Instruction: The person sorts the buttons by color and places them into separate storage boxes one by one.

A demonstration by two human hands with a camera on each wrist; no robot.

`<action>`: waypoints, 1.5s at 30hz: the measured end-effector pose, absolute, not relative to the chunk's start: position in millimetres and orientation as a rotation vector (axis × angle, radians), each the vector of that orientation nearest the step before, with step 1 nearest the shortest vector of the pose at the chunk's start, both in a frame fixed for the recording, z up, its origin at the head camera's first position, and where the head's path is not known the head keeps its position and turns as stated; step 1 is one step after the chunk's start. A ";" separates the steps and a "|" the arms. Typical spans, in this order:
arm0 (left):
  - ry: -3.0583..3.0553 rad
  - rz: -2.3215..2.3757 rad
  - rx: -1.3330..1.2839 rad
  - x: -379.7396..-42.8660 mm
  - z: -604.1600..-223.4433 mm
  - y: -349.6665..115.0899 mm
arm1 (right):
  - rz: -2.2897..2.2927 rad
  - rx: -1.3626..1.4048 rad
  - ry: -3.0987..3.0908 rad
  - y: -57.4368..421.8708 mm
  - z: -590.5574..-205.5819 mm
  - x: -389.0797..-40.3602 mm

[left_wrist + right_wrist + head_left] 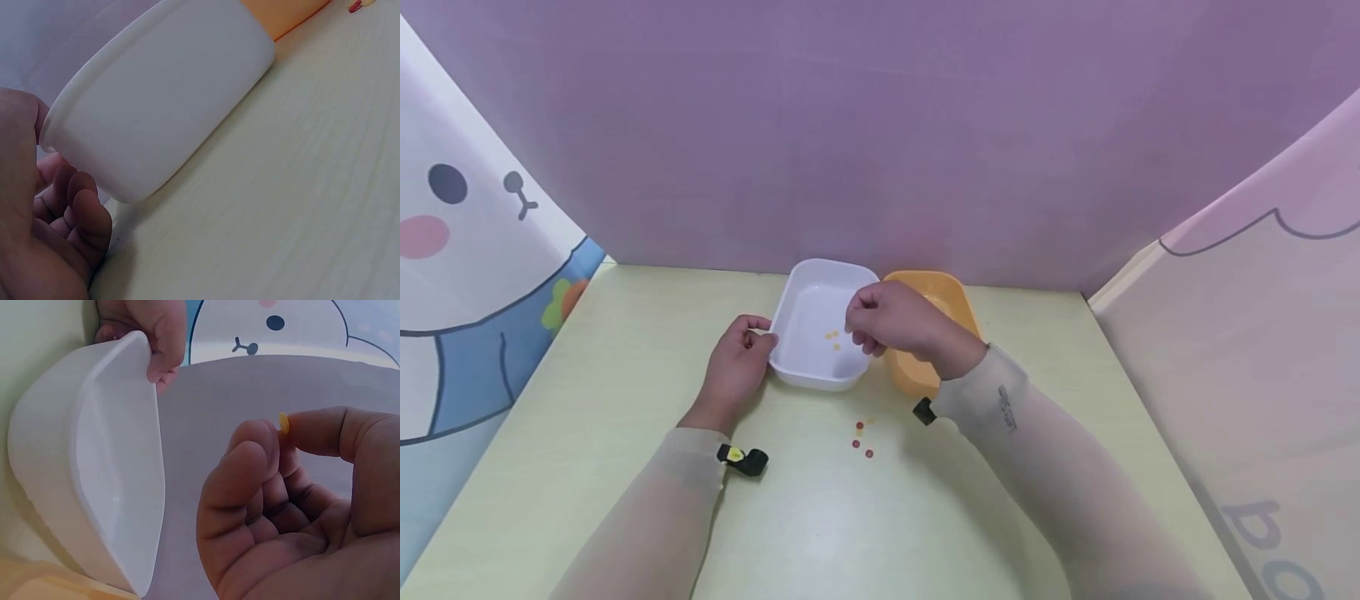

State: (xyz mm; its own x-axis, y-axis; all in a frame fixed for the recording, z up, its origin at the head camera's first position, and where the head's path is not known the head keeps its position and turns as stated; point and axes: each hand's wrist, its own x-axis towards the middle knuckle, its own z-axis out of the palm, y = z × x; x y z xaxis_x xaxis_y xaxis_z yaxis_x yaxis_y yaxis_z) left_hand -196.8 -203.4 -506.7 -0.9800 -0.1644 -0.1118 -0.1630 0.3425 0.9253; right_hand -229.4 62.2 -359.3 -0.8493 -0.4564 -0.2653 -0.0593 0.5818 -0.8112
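Far left: printed panel [467, 208] with a cartoon figure, bordering the pale table [805, 533]. Purple backdrop [880, 133] closes the 12 o'clock side.

Left hand [736, 367]: at 9 o'clock of the white tray [808, 308], thumb and fingers clamped on its rim. Black strap [745, 461] at the wrist. White tray sits flat on the table near the backdrop; three small yellow pieces [832, 337] lie on its floor, just to the 5 o'clock side of its middle.

Table in front, about 5 o'clock of the white tray: three red pieces [856, 444], apart from one another, with pale yellow bits [872, 422] among them; probably two, though they are faint against the tabletop.

Right hand [895, 321]: raised over the 3 o'clock rim of the white tray, thumb and index finger together on a yellow disc [284, 423]. Hand and forearm cover part of that rim and much of the orange tray [955, 296], which stands just beside the white tray at 3 o'clock. Pale panel [1262, 350] at far right.

Between views: the disc in the pinch reads clearly only from the right wrist; the head view hides it behind the fingers. The left-wrist view gives the white tray's outer wall. The pieces inside that tray show only from the head.
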 end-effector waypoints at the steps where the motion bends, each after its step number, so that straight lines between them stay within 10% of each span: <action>1: -2.573 -1.774 0.313 -197.1 -507.1 -203.5 | -1.193 -0.408 2.364 62.0 -359.6 -231.2; 45: -2.533 -1.924 0.239 -198.1 -508.1 -210.4 | -1.248 -0.297 2.332 45.2 -363.6 -267.3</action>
State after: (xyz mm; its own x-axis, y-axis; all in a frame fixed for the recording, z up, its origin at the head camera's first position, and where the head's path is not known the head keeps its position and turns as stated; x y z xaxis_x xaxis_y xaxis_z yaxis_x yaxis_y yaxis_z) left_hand -198.1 -210.4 -508.1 -0.9877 -0.0899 -0.1282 -0.1476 0.2617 0.9538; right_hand -267.3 45.2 -363.6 -0.8637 -0.4006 -0.3058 0.0320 0.5618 -0.8267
